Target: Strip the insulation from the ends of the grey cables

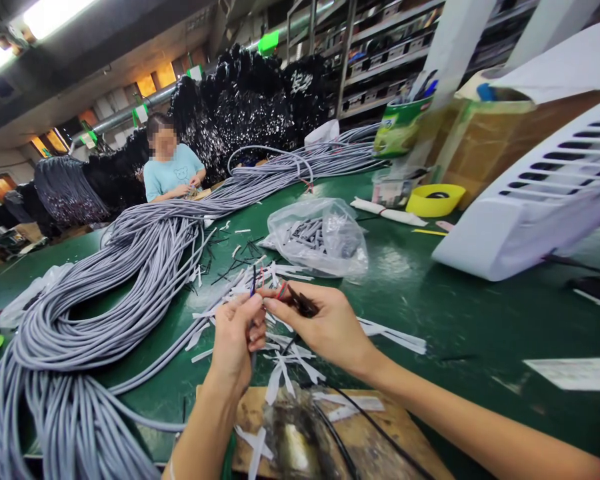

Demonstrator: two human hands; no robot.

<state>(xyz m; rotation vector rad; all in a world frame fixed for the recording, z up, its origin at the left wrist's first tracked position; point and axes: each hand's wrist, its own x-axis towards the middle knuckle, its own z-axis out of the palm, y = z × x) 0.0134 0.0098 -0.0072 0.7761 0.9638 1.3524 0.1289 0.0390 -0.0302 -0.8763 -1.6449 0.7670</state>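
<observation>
At the bench's middle my left hand [237, 330] is closed, thumb and fingertips pinching thin wires [253, 283], a dark blue or black one standing up. My right hand [325, 327] meets it fingertip to fingertip, closed too. A bunch of short dark thin pieces [304, 303] is tucked in its grip, with a bit of red wire [281, 291] by its fingers. What lies exactly between the two sets of fingertips is hidden. White strips [280, 377] and dark offcuts lie around and beneath both hands. Below them is a wooden board [380, 437] with black cords.
Long bundles of grey cable [95, 313] fill the left and back of the green bench [475, 307]. A plastic bag [325, 240] of small grey pieces lies ahead. To the right are a yellow ring [436, 200] and a white vented appliance [520, 207]. Another person [173, 170] works behind.
</observation>
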